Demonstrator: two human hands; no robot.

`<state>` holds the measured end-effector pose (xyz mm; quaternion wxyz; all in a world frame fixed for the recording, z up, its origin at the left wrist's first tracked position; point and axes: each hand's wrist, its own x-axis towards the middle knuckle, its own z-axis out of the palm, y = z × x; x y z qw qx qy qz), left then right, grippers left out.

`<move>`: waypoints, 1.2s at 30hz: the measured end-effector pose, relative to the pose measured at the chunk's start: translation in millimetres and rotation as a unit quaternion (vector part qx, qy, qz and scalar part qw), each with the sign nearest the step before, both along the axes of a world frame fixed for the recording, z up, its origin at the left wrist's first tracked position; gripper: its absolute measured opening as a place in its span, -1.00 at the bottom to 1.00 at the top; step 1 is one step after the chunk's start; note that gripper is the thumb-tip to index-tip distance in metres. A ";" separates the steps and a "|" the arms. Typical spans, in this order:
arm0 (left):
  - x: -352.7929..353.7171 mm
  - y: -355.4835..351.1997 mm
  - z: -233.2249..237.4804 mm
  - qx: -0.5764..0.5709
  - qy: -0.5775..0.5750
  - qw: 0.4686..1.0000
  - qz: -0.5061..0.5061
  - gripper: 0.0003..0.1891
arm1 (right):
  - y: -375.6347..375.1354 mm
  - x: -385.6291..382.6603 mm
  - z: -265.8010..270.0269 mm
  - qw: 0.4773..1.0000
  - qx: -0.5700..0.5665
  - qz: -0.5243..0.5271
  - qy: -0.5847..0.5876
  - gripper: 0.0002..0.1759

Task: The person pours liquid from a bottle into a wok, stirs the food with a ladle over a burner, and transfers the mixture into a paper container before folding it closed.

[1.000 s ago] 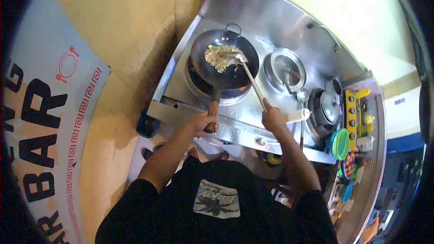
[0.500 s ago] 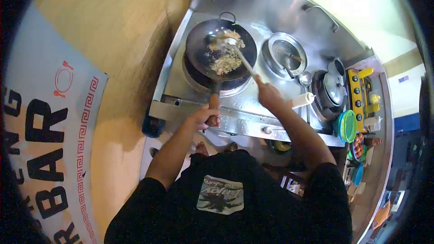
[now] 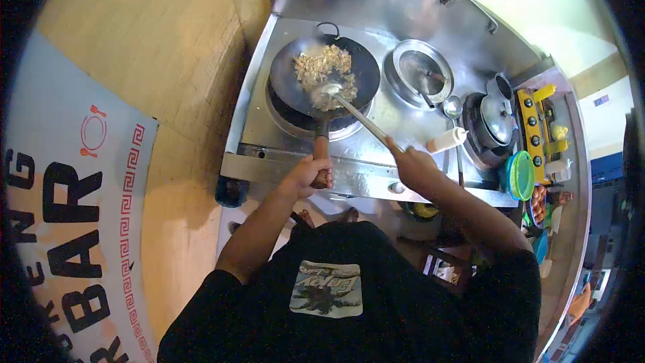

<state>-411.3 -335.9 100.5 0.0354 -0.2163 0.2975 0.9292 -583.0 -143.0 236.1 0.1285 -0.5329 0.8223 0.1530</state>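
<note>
My left hand [image 3: 309,173] is closed round the wooden handle of a dark wok [image 3: 359,70] on the left burner. Browned, chopped food [image 3: 324,66] lies across the middle of the wok, its kind too small to tell. My right hand [image 3: 412,167] grips the long handle of a cooking ladle [image 3: 361,118]. The ladle's pale head rests in the food at the near side of the wok, close to the handle. A squeeze bottle [image 3: 449,140] with a whitish body lies just right of my right hand.
Right of the wok sits a metal pan [image 3: 403,81] with a utensil inside. Another ladle [image 3: 453,109] lies beside a lidded pot [image 3: 496,121]. A green-rimmed bowl [image 3: 521,176] stands at the right end, near a yellow stove panel [image 3: 531,121]. A wall rises at left.
The ladle head has come from the far part of the wok toward its near side, and my right hand has moved slightly right and down. The food has shifted toward the far side.
</note>
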 end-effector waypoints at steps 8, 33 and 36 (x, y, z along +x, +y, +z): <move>8.3 38.7 65.9 -0.048 -0.035 0.998 -0.003 -0.88 | -49.4 -24.0 6.2 0.983 -0.117 -0.133 -0.044 -0.36; -8.0 16.7 -2.5 -0.003 -0.015 1.000 -0.007 -0.83 | -27.4 -57.7 10.3 0.977 -0.079 -0.178 -0.088 -0.43; 2.2 11.8 -27.2 -0.025 -0.003 1.000 0.011 -0.76 | -33.9 -68.7 -60.2 0.930 -0.319 -0.148 -0.104 -0.47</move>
